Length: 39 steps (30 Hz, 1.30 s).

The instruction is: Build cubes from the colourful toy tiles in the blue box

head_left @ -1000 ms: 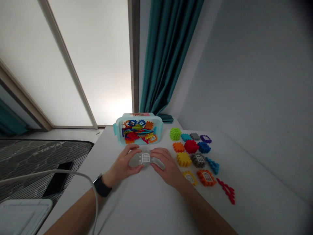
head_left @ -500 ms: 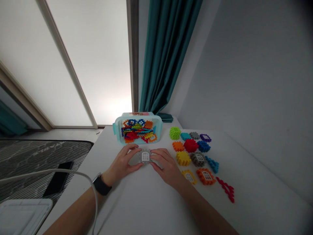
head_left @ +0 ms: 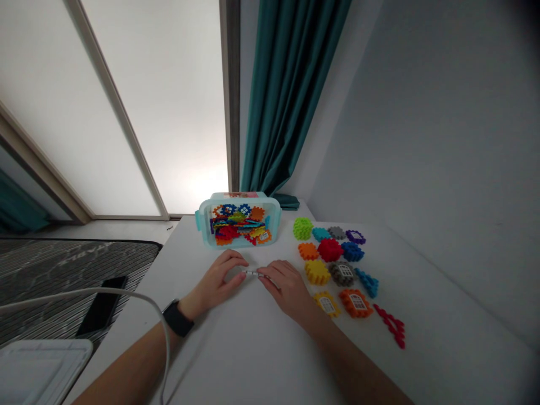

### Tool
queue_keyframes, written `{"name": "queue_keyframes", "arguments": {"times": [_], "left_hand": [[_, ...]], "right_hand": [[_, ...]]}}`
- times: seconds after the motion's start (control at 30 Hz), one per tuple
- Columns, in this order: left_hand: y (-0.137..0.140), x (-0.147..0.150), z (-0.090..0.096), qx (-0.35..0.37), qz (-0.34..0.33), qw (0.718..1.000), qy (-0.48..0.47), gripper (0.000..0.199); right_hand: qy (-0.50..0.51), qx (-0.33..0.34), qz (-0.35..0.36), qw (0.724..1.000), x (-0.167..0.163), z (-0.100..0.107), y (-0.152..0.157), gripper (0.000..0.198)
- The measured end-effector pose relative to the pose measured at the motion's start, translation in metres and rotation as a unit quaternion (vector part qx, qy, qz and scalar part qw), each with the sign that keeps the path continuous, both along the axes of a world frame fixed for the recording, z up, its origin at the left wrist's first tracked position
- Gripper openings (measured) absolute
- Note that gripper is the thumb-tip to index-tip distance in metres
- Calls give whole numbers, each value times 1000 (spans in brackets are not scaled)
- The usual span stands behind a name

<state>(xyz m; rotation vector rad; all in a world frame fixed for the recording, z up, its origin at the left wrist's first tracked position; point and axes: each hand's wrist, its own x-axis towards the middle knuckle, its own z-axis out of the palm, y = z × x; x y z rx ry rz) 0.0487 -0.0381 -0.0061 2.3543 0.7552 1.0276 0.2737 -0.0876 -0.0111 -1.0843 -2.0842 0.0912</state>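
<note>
A grey notched building tile (head_left: 252,273) is turned edge-on just above the white table. My right hand (head_left: 287,286) pinches its right end between thumb and fingers. At the tile's left end is my left hand (head_left: 219,281), thumb and fingertips apart; whether the thumb tip touches the tile I cannot tell. Right of my right hand, tiles sit in sorted stacks: yellow (head_left: 317,272), dark grey with a window pattern (head_left: 342,273), orange with a window (head_left: 355,304), and red (head_left: 329,250).
Behind my hands stands a light-blue plastic box (head_left: 201,228) of mixed tiles. Red triangular pieces (head_left: 390,325) lie at the right. A white cable (head_left: 158,309) crosses over my left forearm. A white lid (head_left: 44,368) is at lower left, a black phone-like object (head_left: 102,304) beyond it.
The grey tile has turned from showing its window face to edge-on. My left fingers have come off its upper left side; the right hand keeps its grip.
</note>
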Motion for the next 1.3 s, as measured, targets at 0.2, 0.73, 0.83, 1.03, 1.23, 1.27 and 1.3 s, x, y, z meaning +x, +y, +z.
{"name": "queue_keyframes", "arguments": {"times": [0.2,0.73,0.83,1.03,1.23,1.27,1.3], "left_hand": [[5,-3,-10,43,14,998,37,39],[2,-2,-9,106,30,993,47,55],[2,-3,-8,99,35,994,38,54],[1,-2,-8,75,22,997,19,57],[-2,1,-8,52,14,998,25,56],[-3,1,-8,49,12,998,24,55],[-3,0,-8,46,9,999,23,53]], "right_hand": [[205,-270,-7,941,-13,-3,3,22],[314,-359,45,877,-11,-2,5,23],[284,-289,31,914,-9,-6,3,23],[68,-63,42,995,-5,-9,0,49],[-31,30,28,999,-3,-4,-3,41],[-44,40,31,998,-3,-3,-3,38],[-51,45,35,997,-3,-1,-4,35]]}}
